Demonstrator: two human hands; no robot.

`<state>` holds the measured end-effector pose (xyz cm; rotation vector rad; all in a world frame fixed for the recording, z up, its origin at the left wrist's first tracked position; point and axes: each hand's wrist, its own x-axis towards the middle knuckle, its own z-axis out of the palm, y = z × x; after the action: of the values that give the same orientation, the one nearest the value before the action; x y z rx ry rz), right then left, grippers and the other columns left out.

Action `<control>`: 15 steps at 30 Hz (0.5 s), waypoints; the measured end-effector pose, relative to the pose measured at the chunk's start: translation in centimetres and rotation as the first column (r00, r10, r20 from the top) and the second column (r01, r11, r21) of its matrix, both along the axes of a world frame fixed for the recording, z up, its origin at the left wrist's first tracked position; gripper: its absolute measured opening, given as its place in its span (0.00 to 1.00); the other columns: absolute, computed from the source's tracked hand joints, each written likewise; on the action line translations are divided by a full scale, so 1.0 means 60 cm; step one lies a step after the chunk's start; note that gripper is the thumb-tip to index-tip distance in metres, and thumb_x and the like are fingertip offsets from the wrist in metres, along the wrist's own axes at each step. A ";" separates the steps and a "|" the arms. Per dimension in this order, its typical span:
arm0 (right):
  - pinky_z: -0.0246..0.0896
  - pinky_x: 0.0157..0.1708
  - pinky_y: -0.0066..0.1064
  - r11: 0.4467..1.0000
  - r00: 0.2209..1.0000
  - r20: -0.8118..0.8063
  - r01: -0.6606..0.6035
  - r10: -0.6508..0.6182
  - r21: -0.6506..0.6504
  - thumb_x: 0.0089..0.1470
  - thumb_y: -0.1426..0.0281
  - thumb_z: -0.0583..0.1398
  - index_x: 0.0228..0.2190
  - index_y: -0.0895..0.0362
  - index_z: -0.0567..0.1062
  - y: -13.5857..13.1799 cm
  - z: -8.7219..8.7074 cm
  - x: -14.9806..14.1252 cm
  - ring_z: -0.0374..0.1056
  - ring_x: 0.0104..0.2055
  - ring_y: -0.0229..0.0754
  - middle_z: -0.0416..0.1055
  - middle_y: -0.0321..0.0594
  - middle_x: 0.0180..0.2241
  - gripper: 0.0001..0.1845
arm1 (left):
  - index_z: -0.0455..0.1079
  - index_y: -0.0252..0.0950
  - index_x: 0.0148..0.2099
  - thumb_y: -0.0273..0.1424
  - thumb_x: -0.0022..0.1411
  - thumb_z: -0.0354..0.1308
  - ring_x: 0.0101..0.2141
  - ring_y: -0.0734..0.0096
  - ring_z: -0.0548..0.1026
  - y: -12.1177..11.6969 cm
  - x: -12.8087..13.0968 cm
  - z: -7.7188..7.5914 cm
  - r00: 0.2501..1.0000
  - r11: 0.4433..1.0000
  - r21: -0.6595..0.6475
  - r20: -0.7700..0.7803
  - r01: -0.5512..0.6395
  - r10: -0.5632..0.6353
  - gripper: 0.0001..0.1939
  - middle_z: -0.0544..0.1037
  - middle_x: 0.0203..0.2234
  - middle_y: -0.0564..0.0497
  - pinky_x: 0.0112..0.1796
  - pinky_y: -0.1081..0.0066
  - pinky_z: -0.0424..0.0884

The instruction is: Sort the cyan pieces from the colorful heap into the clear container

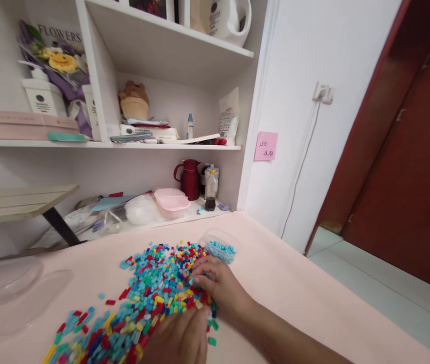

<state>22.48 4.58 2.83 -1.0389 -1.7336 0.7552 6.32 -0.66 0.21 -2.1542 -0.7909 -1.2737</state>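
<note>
A wide heap of small coloured toy building bricks (150,288) in light blue, red, yellow, green and dark blue spreads over the table. My right hand (218,283) is at the heap's right side, thumb and fingers drawn together around a light-blue brick (191,281). Lower down, my left hand (179,336) lies over the near part of the heap, its back towards me and its fingertips hidden. Just beyond my right hand stands a clear plastic tub (233,237) holding many light-blue bricks (220,248).
Clear plastic containers (6,283) rest on the pink tabletop (298,308) at the left. Behind the table, a shelf carries a pink box (171,199), a red jug (190,179) and a bottle of dark liquid (211,189). A pink note (265,146) sticks to the wall.
</note>
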 end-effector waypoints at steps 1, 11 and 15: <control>0.61 0.47 0.37 1.000 0.999 -0.032 -0.001 0.002 0.005 0.54 0.66 0.62 0.27 0.55 0.79 -0.001 0.006 0.002 0.68 0.42 0.44 0.74 0.41 0.36 0.08 | 0.69 0.35 0.47 0.26 0.67 0.45 0.33 0.70 0.80 0.004 -0.009 0.002 0.999 0.999 -0.016 0.014 -0.040 0.040 0.12 0.81 0.33 0.48 0.35 0.71 0.75; 0.57 0.29 0.27 0.939 0.945 -0.319 -0.171 0.070 -0.298 0.45 0.56 0.67 0.27 0.59 0.78 -0.027 0.033 -0.009 0.62 0.26 0.35 0.69 0.33 0.23 0.18 | 0.67 0.39 0.52 0.37 0.67 0.50 0.37 0.65 0.79 0.015 -0.008 -0.005 0.926 0.956 -0.287 0.341 -0.062 0.163 0.15 0.76 0.42 0.43 0.33 0.67 0.79; 0.58 0.27 0.27 0.905 0.926 -0.345 -0.274 0.156 -0.327 0.44 0.56 0.68 0.27 0.59 0.78 -0.036 0.033 -0.016 0.61 0.24 0.34 0.68 0.33 0.23 0.18 | 0.66 0.39 0.52 0.34 0.64 0.54 0.36 0.65 0.80 0.017 -0.021 0.002 0.955 0.961 -0.270 0.266 -0.057 0.131 0.15 0.77 0.40 0.44 0.31 0.69 0.79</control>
<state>21.50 2.41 4.80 -0.9137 -1.4754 1.3574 5.08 0.35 0.32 -2.1246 -1.2255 -1.5192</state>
